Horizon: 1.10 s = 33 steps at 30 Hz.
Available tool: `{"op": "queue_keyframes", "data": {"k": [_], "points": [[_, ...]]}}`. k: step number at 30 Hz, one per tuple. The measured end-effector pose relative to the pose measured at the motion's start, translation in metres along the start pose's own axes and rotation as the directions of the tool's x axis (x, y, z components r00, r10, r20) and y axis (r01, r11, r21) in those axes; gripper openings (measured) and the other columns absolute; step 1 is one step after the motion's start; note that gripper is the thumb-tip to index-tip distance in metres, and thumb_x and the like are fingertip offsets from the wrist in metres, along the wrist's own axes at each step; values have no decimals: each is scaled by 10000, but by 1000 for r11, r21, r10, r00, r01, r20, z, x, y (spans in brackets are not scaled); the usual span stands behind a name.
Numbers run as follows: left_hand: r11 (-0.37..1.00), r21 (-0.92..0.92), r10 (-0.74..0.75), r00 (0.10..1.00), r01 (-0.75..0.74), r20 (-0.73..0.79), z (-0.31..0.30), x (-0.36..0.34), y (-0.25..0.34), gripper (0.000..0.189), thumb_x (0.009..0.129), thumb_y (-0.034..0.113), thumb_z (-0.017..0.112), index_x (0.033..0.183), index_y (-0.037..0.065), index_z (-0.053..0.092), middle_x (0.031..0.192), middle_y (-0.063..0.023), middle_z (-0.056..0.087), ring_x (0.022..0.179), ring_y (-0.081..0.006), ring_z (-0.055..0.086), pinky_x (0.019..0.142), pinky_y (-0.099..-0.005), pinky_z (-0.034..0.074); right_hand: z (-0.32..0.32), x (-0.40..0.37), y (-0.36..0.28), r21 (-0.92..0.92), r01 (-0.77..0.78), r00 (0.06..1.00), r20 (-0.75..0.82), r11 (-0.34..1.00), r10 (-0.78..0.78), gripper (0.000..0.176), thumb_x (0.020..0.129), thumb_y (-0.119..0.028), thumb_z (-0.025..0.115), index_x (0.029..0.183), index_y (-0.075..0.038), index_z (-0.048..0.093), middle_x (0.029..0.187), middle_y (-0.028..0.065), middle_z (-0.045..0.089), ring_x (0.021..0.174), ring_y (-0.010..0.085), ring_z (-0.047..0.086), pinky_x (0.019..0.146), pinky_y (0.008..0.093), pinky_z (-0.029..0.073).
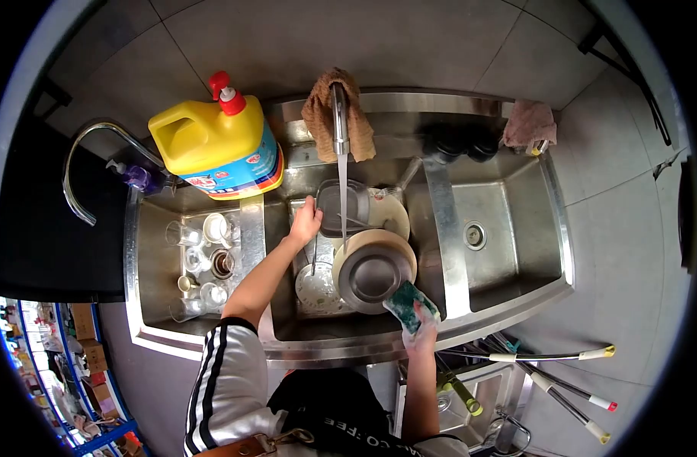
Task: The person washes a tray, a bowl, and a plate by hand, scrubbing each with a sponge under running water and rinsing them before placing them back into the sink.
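Head view: grey-tiled wall [234, 46], three-basin steel sink [445, 236]; left hand [306, 221] curled beside one grey container [331, 209] (grip unclear), right hand [422, 333] clasping one sponge [402, 301] by the sink's front edge

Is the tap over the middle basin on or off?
On: a stream of water falls from the tap toward the dishes below.

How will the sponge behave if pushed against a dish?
The sponge is probably soft and apt to squash, judging by its thick, spongy-looking block. It may be slippery, since white suds coat the right hand gripping it. Likely light for its size: one hand holds it up.
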<state>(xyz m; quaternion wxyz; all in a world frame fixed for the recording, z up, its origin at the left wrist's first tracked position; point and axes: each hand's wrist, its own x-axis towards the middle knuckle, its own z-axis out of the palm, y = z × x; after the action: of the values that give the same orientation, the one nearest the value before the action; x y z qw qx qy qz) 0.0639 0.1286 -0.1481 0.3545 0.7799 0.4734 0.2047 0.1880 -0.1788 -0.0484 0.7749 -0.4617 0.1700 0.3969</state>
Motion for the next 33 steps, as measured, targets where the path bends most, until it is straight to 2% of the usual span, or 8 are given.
{"op": "queue_keyframes", "data": {"k": [3,12,19,21,27,31,32,33], "points": [[993,97,67,997,-70,37,-31,-19,29,214,772,110,449,924,-2,349,723,-291,522,723,-448,500,643,-504,390,-5,3,1,-9,-10,1000,23,1000,10,147,732,-30,536,873,8,546,853,92,583,770,208,577,738,309,459],[960,257,82,987,-115,135,-99,-61,74,195,754,90,472,864,30,322,710,-257,541,671,-432,514,596,-499,413,16,-1,-8,27,13,1000,12,1000,-13,154,736,-34,506,875,21,544,841,97,584,768,202,574,732,296,460],[925,372,75,997,-78,22,-123,-69,89,202,747,72,481,858,34,318,757,-234,543,649,-430,518,570,-507,415,17,-5,-15,-10,44,995,85,999,-43,159,750,-50,495,884,22,537,864,99,582,785,206,572,743,302,461],[917,388,91,996,-94,26,-126,-69,90,194,748,58,476,861,34,320,755,-236,540,642,-429,517,561,-514,412,14,-4,-14,-31,27,1000,-15,999,-28,160,757,-62,493,889,18,534,863,101,581,792,216,571,750,304,460],[989,145,-24,999,30,-41,-112,-60,57,239,746,30,485,916,35,317,770,-230,527,682,-410,528,615,-427,431,-2,6,-10,73,-22,1000,9,997,21,163,761,-82,500,898,-2,538,876,91,580,824,210,564,765,297,453],[941,-298,-95,972,158,215,-40,-57,-9,417,700,-76,481,1063,53,321,845,-93,485,801,-171,491,691,-276,413,-9,15,-7,149,-37,999,26,988,34,194,792,-69,456,953,24,512,928,112,567,861,224,553,786,308,444],[897,-284,-240,913,338,330,-23,-56,-15,407,684,-77,505,1061,27,395,878,-90,522,804,-169,509,711,-270,418,-2,11,-11,130,-42,999,28,991,39,198,793,-71,451,958,22,509,938,111,563,874,223,547,797,310,437],[829,-383,-214,863,409,457,-13,-56,-9,325,688,-67,518,1002,8,483,875,-80,554,798,-166,525,714,-271,422,2,9,-13,109,-46,999,29,993,44,201,795,-73,446,963,20,505,948,110,560,886,222,541,807,311,431]]}}
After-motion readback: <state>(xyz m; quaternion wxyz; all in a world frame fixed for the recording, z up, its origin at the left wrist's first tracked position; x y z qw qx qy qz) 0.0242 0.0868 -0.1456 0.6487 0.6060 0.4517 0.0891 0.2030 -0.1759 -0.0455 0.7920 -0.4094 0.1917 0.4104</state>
